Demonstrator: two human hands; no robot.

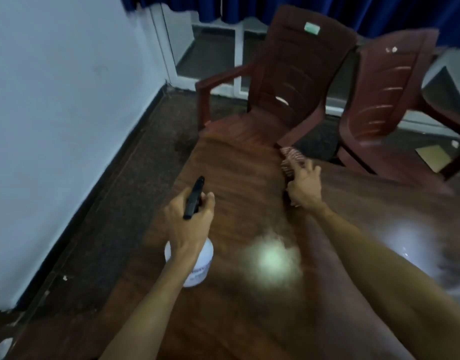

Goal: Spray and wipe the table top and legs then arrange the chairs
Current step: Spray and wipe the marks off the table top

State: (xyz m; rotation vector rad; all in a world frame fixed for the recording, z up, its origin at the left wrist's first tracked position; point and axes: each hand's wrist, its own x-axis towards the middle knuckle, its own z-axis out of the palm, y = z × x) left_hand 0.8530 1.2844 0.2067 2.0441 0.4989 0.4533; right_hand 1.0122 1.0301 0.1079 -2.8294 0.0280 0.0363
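A glossy brown wooden table top (236,320) fills the lower middle of the view. My left hand (190,219) grips the black trigger head of a white spray bottle (197,266) above the table's left side. My right hand (304,185) lies with fingers spread on a striped red-and-white cloth (288,158) near the table's far end. The frame is blurred, so I cannot make out how much of the cloth lies under the hand.
Two dark red plastic chairs stand past the far end, one (288,81) facing the table, another (384,100) to its right. A white wall (62,113) runs along the left with dark floor (114,203) between. Blue curtains hang at the back.
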